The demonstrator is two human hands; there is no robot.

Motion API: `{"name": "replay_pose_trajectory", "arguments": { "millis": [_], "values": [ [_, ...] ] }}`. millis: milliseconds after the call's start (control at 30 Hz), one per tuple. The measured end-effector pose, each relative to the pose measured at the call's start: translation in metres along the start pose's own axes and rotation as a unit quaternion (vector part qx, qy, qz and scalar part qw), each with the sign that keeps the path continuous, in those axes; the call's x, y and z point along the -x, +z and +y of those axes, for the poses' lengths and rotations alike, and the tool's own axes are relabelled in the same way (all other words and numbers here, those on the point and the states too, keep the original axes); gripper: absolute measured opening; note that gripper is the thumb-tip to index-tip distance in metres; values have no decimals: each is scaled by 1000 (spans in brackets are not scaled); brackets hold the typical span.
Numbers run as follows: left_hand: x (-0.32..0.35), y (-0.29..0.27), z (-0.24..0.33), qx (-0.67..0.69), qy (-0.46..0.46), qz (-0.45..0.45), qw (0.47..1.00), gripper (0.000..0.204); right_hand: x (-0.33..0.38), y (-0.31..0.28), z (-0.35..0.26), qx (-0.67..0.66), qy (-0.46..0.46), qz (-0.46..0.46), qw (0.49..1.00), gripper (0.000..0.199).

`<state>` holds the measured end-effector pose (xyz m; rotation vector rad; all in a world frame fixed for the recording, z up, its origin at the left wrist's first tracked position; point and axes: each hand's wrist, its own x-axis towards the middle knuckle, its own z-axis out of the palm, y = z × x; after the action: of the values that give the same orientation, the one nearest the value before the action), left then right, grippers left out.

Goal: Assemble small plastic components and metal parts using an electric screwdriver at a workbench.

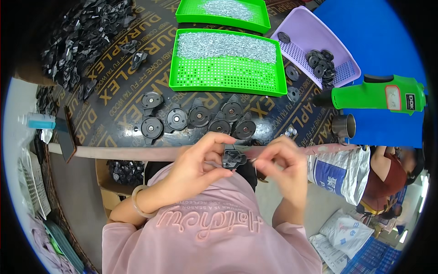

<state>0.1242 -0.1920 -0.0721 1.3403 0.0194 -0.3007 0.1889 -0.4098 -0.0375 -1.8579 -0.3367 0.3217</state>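
Observation:
My left hand (197,160) is closed on a black plastic part (233,158), held upright between thumb and fingers over the table's front edge. Just to its right, my right hand (286,165) is in a pinch, its fingertips close to the part; a thin sliver shows at them, too small and blurred to name. Beyond my hands, several round black wheel-like parts (176,118) with metal centres lie grouped on the table. A few small shiny metal pieces (290,132) rest near the edge, beyond my right hand.
Green trays (228,78) of small silvery pieces stand at the back. Right of them are a purple basket (346,68) with black discs, a green power tool (378,95) and a metal cup (343,126). Black parts (86,41) pile up at left. A person (388,176) sits at right.

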Motion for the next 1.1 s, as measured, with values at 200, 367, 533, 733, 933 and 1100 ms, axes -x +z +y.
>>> {"name": "replay_pose_trajectory", "arguments": {
  "millis": [200, 367, 533, 733, 933, 1100],
  "values": [
    [-1, 8, 5, -47, 12, 4, 999, 57, 2, 23, 12, 34, -9, -24, 999, 15],
    [1, 7, 1, -47, 11, 10, 999, 58, 1, 23, 16, 29, 1, -27, 999, 16],
    [-1, 4, -1, 7, -2, 5, 1000, 60, 1, 25, 6, 29, -2, -12, 1000, 12],
    [0, -1, -2, 85, -26, 6, 996, 63, -27, -19, 18, 187, -91, 188, 960, 9],
    [1, -4, -2, 66, -40, -2, 997, 63, -102, -77, 72, 431, -173, 201, 863, 31],
    [2, -7, -2, 62, -24, 10, 998, 63, -104, -87, 61, 303, -44, 128, 943, 29]
  ]
}}
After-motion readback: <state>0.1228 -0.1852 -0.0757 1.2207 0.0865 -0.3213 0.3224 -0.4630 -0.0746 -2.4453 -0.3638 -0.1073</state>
